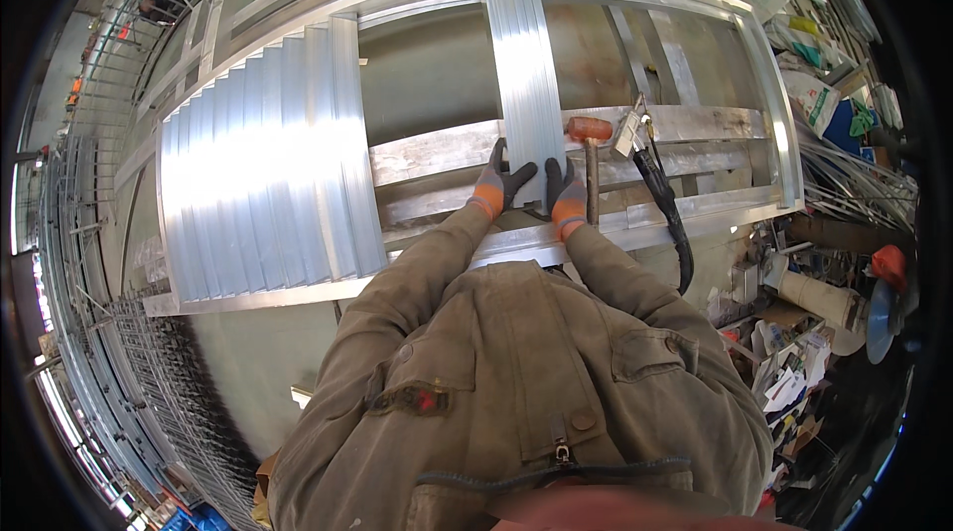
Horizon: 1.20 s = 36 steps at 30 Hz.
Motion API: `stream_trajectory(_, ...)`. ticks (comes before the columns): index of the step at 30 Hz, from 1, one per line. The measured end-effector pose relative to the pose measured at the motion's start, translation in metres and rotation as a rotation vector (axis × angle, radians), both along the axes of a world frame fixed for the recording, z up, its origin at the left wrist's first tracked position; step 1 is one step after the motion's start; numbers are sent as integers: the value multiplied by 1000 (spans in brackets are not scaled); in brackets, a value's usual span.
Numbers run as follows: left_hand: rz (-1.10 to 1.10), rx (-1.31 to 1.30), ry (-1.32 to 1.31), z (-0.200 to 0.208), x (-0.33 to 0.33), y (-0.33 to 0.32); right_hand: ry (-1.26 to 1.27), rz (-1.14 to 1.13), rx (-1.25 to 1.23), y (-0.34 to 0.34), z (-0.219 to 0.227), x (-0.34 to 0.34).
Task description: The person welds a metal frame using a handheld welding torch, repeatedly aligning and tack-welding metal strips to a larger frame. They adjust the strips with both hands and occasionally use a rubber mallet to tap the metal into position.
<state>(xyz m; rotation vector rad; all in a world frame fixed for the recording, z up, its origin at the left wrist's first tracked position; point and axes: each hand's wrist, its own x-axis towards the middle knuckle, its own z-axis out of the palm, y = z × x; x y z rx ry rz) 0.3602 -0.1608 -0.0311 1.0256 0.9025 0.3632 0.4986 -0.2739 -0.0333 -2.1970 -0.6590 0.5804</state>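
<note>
From the head camera, looking down over a worn olive work jacket (516, 372), both gloved hands press on a long ribbed aluminium slat (524, 65) that runs away from the person across the middle of the worktop (437, 65). The left hand (499, 186) lies flat at the slat's near left edge, its dark fingers (516, 177) spread wide and closed around nothing. The right hand (566, 196) sits at the slat's near right edge, fingers laid along the metal; whether they curl under the edge I cannot tell. Both gloves are grey knit with orange cuffs.

The slat is bright, smooth metal with fine lengthwise ridges, its near end resting on a dull, scuffed crossbar (437, 156) of an aluminium frame (784, 134) that bounds the right side of the worktop. Toward the left edge, a panel of overlapping slats (263, 174) is already set in a row, glaring in the light.

Just beside the right hand lies a mallet (590, 149) with an orange head and wooden handle, and next to it a thick black hose (665, 208) curves toward the near edge.
</note>
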Motion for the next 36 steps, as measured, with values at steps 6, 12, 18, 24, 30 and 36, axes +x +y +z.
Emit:
stream_trajectory(6,-6,147,-33,-16,16,-7,-14,47,91,-8,4,37)
stream_trajectory(12,203,88,133,-52,-49,18,-361,79,279,-13,42,16)
stream_trajectory(18,445,112,85,-9,-102,34,-131,337,288,-7,63,-34)
stream_trajectory(24,147,-315,-285,50,-152,20,314,551,273,19,54,-98)
stream_trajectory(30,170,-977,-787,51,-192,13,1346,317,189,67,78,-148)
stream_trajectory(36,-99,-172,-410,35,-251,17,1374,291,398,114,63,-186)
